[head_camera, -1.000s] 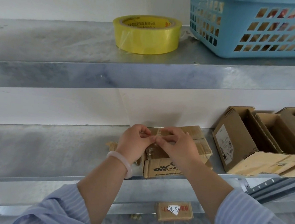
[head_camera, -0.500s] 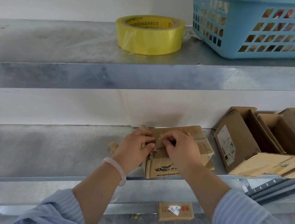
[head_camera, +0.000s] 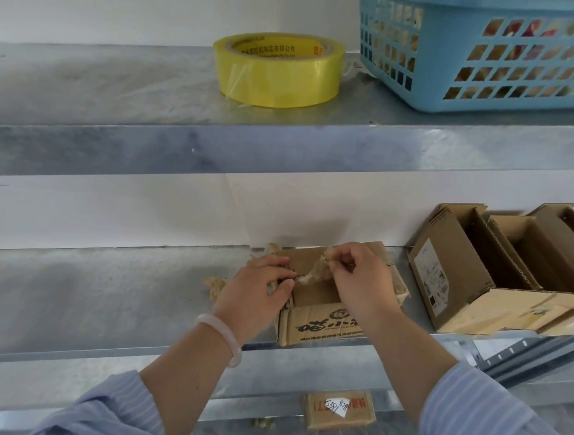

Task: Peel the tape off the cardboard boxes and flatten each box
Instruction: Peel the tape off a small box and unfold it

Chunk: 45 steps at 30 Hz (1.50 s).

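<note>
Grey metal shelving against a white wall is carrying everything; the small box [head_camera: 318, 326] is sitting at the front edge of the lower shelf [head_camera: 101, 288]. Half a second ago both hands were picking at the seam on its top. Now the right hand [head_camera: 359, 281] is pinching a loosened tape strip [head_camera: 312, 274] and lifting it up and back over the box, while the left hand [head_camera: 255, 293] is gripping the box's left top edge, holding it down. The strip is stretching between the two hands, so its near end is probably still stuck. Judging from this, peeling is underway, the flaps are not yet open and flattening is still ahead. Torn scraps [head_camera: 216, 285] are lying just left of the box, and open boxes [head_camera: 463, 275] are standing to its right. A yellow tape roll [head_camera: 276, 70] and a blue basket [head_camera: 460, 93] are sitting on the shelf above it.
</note>
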Motion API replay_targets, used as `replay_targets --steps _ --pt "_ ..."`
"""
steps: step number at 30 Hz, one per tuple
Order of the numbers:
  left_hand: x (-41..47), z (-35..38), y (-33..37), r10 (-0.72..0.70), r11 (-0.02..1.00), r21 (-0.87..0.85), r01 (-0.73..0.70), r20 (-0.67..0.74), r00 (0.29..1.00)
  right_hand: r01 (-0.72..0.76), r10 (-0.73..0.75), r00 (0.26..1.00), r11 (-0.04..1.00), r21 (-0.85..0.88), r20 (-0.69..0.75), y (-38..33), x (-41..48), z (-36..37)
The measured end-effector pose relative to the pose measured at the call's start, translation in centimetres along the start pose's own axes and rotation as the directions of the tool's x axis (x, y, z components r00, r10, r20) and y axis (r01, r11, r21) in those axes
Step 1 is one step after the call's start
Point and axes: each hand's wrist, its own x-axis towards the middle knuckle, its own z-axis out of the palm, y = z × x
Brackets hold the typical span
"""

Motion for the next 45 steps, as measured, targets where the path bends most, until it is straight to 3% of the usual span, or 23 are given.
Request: replay_targets --steps 7,11,13,16,20,24,28,31,38,42,45 --pt "-0.3 0.1 0.7 -0.038 0.999 -0.005 0.038 -0.069 0.997 -0.096 0.139 0.982 0.951 0.293 -0.127 0.8 1.2 -1.8" --pt "-0.6 0.1 1.1 -0.002 0.998 0.059 0.004 -0.035 0.999 -0.148 0.258 0.957 0.827 0.543 -0.132 1.1 1.1 -2.0" --pt "-0.6 0.2 1.7 0.021 0.977 0.212 -0.016 -0.022 1.0 -0.102 0.174 0.977 0.893 0.438 -0.126 1.1 0.8 -2.0" --pt "-0.5 0.1 2.6 0.03 0.944 0.331 -0.016 -0.037 0.999 0.015 -0.015 1.0 0.998 0.062 -0.008 0.7 0.0 -1.6" --pt "-0.2 0.4 3.2 0.032 0.909 0.417 -0.011 -0.044 0.999 0.149 -0.139 0.989 0.953 -0.265 0.057 0.8 -0.1 -0.5" --pt "-0.2 1.1 2.9 0.046 0.877 0.478 -0.05 0.018 0.999 0.258 -0.24 0.966 0.899 -0.353 0.092 0.9 0.4 -0.9" --pt "0.0 1.7 2.7 0.095 0.863 0.486 -0.14 0.116 0.989 0.416 -0.385 0.908 0.777 -0.471 0.166 1.9 1.1 -2.6" --pt "0.2 2.0 2.6 0.099 0.865 0.481 -0.144 0.117 0.988 0.451 -0.4 0.891 0.736 -0.505 0.214 3.0 0.8 -3.1" --pt "0.5 1.8 3.1 0.103 0.843 0.519 -0.144 0.107 0.989 0.349 -0.217 0.932 0.757 -0.553 0.291 2.3 0.7 -2.8" --pt "1.3 1.8 4.4 0.127 0.827 0.544 -0.141 0.064 0.99 0.24 -0.197 0.968 0.906 -0.349 0.155 1.6 0.5 -3.4" --pt "1.2 2.6 4.9 0.136 0.781 0.606 -0.154 0.076 0.988 0.262 -0.221 0.965 0.86 -0.437 0.143 1.8 0.8 -3.9"
